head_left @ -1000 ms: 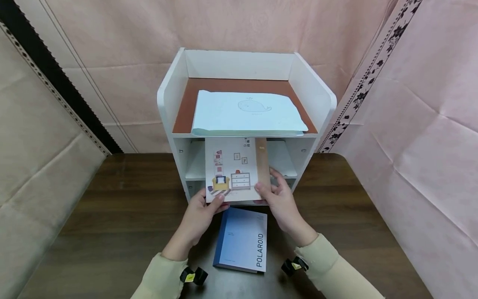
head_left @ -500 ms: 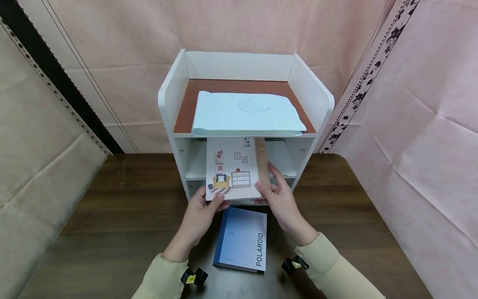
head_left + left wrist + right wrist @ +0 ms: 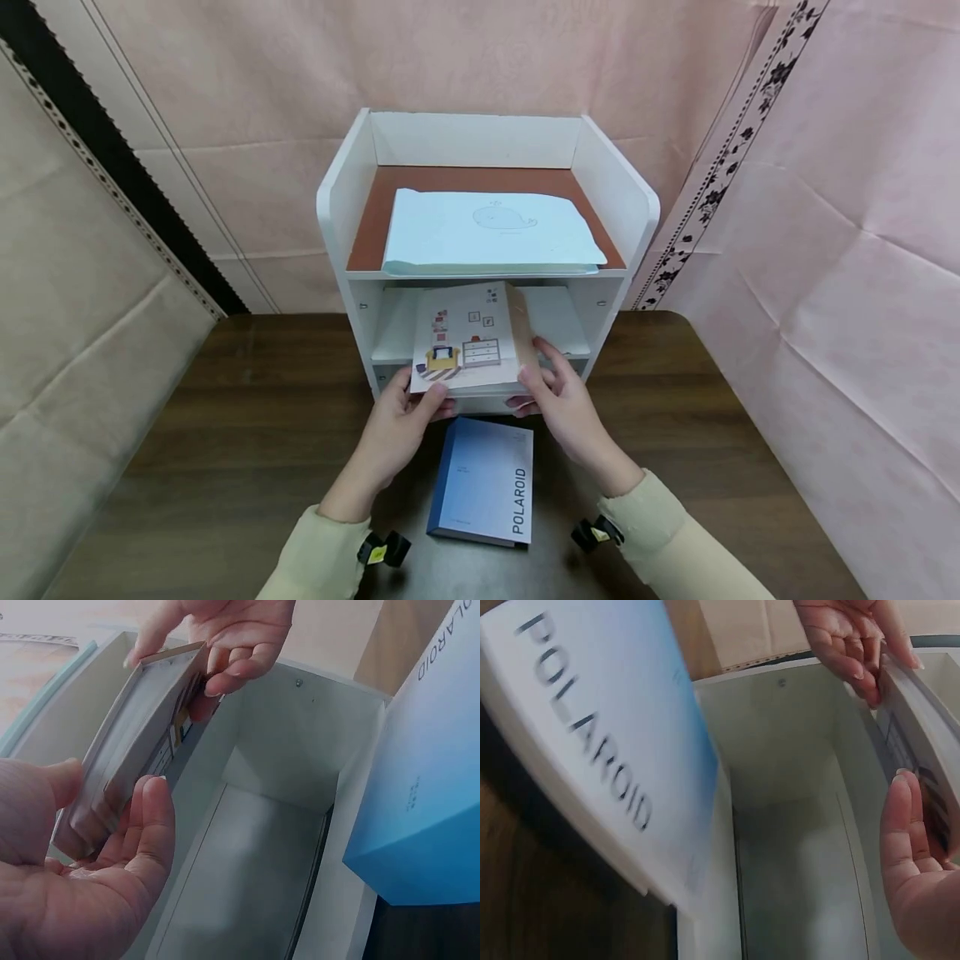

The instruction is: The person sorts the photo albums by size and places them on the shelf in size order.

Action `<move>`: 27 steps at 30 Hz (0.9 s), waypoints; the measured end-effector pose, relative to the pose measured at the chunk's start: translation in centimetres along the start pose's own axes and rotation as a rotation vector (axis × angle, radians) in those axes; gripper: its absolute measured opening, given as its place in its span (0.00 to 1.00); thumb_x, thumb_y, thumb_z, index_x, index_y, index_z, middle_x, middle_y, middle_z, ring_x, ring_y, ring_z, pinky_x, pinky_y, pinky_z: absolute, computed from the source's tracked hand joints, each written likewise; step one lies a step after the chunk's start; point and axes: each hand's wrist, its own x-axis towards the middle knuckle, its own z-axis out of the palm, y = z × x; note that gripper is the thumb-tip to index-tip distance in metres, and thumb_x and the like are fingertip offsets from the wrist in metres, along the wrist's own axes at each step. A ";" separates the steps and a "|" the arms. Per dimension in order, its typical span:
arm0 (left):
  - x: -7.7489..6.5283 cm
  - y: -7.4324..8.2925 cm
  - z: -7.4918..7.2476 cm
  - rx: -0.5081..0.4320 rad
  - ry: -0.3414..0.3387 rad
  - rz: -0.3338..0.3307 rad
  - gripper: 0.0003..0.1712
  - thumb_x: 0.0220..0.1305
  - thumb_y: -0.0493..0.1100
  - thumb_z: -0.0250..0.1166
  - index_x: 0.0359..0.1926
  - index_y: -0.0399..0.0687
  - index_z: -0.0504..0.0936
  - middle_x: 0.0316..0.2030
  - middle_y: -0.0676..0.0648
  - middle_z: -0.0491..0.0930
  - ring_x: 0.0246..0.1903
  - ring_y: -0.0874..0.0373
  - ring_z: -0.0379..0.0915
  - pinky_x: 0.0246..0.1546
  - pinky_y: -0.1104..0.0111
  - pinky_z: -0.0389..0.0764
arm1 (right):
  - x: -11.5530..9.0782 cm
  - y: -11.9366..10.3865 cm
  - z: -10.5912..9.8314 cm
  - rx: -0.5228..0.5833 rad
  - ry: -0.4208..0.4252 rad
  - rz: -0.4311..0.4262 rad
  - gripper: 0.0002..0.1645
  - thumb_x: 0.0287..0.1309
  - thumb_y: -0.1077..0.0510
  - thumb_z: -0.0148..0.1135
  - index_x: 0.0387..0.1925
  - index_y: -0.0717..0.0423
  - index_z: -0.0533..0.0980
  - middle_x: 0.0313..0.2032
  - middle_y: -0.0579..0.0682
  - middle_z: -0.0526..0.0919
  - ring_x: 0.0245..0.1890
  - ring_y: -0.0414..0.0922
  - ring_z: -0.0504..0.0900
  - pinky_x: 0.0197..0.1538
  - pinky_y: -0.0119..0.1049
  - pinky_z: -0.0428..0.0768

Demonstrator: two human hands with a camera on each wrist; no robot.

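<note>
Grip at left point(image 3: 403, 423), parted only to the thickness of a white rectangular tan-sided box point(image 3: 467, 342) with printed furniture, pinches its near left corner; the right grip point(image 3: 561, 404) pinches the near right one. Since half a second ago, the box has turned slightly. Its long axis runs away from both grips, toward a tall-sided white cabinet point(image 3: 613, 192).

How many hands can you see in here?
2: the person's bare left hand grips the near left corner of the white, furniture-printed rectangular item, and the bare right hand grips its brown right side. No others show.
</note>
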 end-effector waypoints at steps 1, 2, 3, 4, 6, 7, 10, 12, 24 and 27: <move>0.0 0.0 -0.1 0.003 0.006 0.001 0.30 0.69 0.47 0.61 0.66 0.47 0.60 0.54 0.42 0.75 0.46 0.45 0.79 0.46 0.63 0.80 | -0.2 0.0 -0.1 -0.017 -0.010 -0.021 0.40 0.70 0.53 0.55 0.75 0.50 0.47 0.53 0.62 0.79 0.39 0.59 0.84 0.42 0.49 0.83; 0.0 0.0 -0.1 0.005 0.016 0.003 0.32 0.68 0.47 0.61 0.67 0.47 0.58 0.55 0.42 0.75 0.46 0.45 0.79 0.46 0.64 0.80 | -0.3 0.0 -0.1 -0.038 -0.016 -0.044 0.40 0.70 0.56 0.55 0.75 0.52 0.47 0.52 0.63 0.79 0.39 0.59 0.83 0.41 0.49 0.83; 0.0 0.0 -0.2 0.008 0.027 0.010 0.34 0.68 0.46 0.62 0.68 0.47 0.56 0.56 0.43 0.75 0.46 0.45 0.79 0.46 0.65 0.80 | -0.5 -0.1 -0.1 -0.062 -0.016 -0.066 0.41 0.69 0.58 0.56 0.75 0.54 0.47 0.51 0.63 0.79 0.39 0.59 0.83 0.41 0.48 0.83; 0.0 0.0 -0.2 0.011 0.038 0.019 0.36 0.67 0.45 0.63 0.70 0.48 0.54 0.57 0.43 0.74 0.46 0.46 0.79 0.45 0.65 0.80 | -0.7 -0.3 -0.1 -0.086 -0.013 -0.088 0.41 0.68 0.60 0.57 0.74 0.57 0.48 0.50 0.63 0.79 0.39 0.59 0.83 0.41 0.47 0.83; 0.0 -0.1 -0.2 0.033 0.064 0.039 0.41 0.66 0.44 0.64 0.72 0.50 0.51 0.57 0.43 0.75 0.46 0.48 0.79 0.45 0.66 0.80 | -1.1 -0.8 0.1 -0.130 0.000 -0.121 0.42 0.66 0.61 0.60 0.74 0.61 0.49 0.49 0.62 0.79 0.39 0.58 0.84 0.40 0.44 0.83; 0.0 -0.1 -0.2 0.047 0.075 0.050 0.42 0.65 0.43 0.65 0.73 0.51 0.50 0.57 0.43 0.75 0.46 0.50 0.79 0.45 0.67 0.80 | -1.2 -1.1 0.2 -0.147 0.009 -0.132 0.42 0.65 0.61 0.61 0.73 0.62 0.50 0.48 0.62 0.80 0.39 0.57 0.84 0.40 0.42 0.83; 0.2 -0.4 -0.1 0.079 0.096 0.081 0.45 0.63 0.41 0.67 0.73 0.52 0.49 0.58 0.43 0.74 0.49 0.53 0.78 0.45 0.68 0.80 | -1.5 -1.6 0.4 -0.177 0.033 -0.160 0.41 0.63 0.62 0.62 0.71 0.66 0.53 0.48 0.62 0.80 0.39 0.56 0.83 0.39 0.39 0.83; 0.3 -0.6 -0.1 0.097 0.106 0.094 0.45 0.63 0.41 0.67 0.73 0.52 0.50 0.58 0.43 0.74 0.49 0.54 0.77 0.45 0.69 0.80 | -1.4 -1.6 0.5 -0.188 0.041 -0.171 0.40 0.63 0.63 0.62 0.71 0.67 0.54 0.48 0.62 0.80 0.39 0.56 0.83 0.40 0.40 0.83; 1.2 -1.0 0.0 0.137 0.132 0.144 0.43 0.65 0.41 0.65 0.74 0.52 0.51 0.62 0.43 0.72 0.45 0.52 0.79 0.43 0.69 0.80 | -0.6 -1.6 0.9 -0.232 0.081 -0.124 0.40 0.64 0.60 0.62 0.71 0.65 0.55 0.46 0.59 0.82 0.36 0.54 0.85 0.41 0.54 0.81; 1.6 -1.2 0.0 0.142 0.135 0.165 0.44 0.65 0.41 0.65 0.75 0.51 0.50 0.63 0.42 0.70 0.45 0.53 0.80 0.43 0.69 0.80 | -0.3 -1.9 1.1 -0.240 0.091 -0.097 0.40 0.64 0.58 0.62 0.71 0.64 0.56 0.43 0.59 0.83 0.33 0.57 0.85 0.40 0.54 0.81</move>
